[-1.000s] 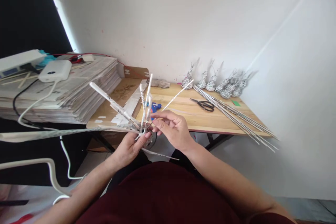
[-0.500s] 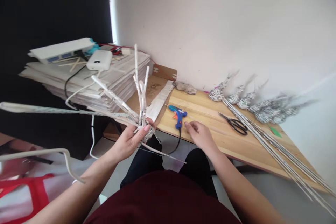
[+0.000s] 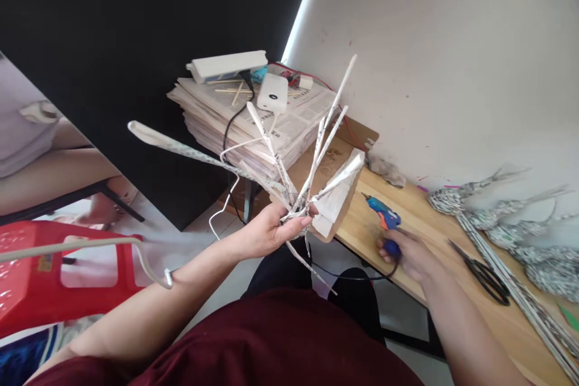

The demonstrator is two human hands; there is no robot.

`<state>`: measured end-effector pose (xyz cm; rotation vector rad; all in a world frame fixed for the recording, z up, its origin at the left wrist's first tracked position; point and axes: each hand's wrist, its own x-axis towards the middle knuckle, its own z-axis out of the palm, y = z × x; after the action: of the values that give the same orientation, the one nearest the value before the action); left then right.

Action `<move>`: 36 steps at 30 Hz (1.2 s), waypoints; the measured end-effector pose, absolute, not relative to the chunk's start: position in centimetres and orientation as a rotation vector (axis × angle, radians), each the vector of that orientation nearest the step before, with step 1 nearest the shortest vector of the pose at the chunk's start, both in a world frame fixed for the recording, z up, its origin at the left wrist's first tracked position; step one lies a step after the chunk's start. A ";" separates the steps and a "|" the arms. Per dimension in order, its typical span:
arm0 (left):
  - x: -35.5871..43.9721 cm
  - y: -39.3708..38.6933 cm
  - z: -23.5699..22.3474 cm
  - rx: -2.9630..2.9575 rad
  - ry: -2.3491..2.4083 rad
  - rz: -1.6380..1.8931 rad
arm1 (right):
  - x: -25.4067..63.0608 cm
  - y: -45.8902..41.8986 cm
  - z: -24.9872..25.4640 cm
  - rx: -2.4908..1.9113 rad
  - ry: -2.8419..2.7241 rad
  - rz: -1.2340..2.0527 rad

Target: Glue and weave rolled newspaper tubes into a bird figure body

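Observation:
My left hand (image 3: 283, 228) is closed around the base of a woven newspaper piece (image 3: 298, 208), whose rolled paper strips fan upward and out to the left. One thin strip hangs below it toward my lap. My right hand (image 3: 404, 250) is wrapped round the handle of a blue glue gun (image 3: 384, 214), its teal nozzle end pointing to the upper left over the wooden table. A black cord runs from the glue gun's handle toward my lap. Part of the handle is hidden by my fingers.
Stacked newspapers (image 3: 253, 126) carry a white power strip (image 3: 230, 65) and a white power bank (image 3: 272, 93). Scissors (image 3: 484, 274), long paper rods (image 3: 511, 289) and several woven paper pieces (image 3: 446, 200) lie on the wooden table (image 3: 434, 226). A red stool (image 3: 40, 277) and a seated person are at left.
My right hand has taken hold of the glue gun, which lay on the table before. The view has swung left, showing more of the red stool and a seated person.

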<state>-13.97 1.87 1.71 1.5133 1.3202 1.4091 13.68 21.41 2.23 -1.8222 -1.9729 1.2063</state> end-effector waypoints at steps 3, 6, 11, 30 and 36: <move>-15.3 1.5 1.8 1.536 1.320 1.420 | 13.3 18.7 3.2 -1.601 -1.732 1.547; -16.0 1.4 2.0 1.599 1.327 1.427 | 12.2 16.0 4.4 -1.364 -1.522 1.816; -15.7 1.3 2.4 1.680 1.329 1.373 | 10.7 13.3 6.1 -1.155 -1.594 1.834; -6.7 1.7 3.5 1.809 1.255 1.176 | 19.8 10.4 5.0 -1.088 -1.929 1.403; -4.3 1.3 4.1 1.873 1.198 1.120 | 21.7 9.1 5.7 -1.060 -2.013 1.271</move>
<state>-4.32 1.35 4.08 1.8725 1.1976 1.1196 21.67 9.12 5.73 -1.0599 -2.0133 1.2705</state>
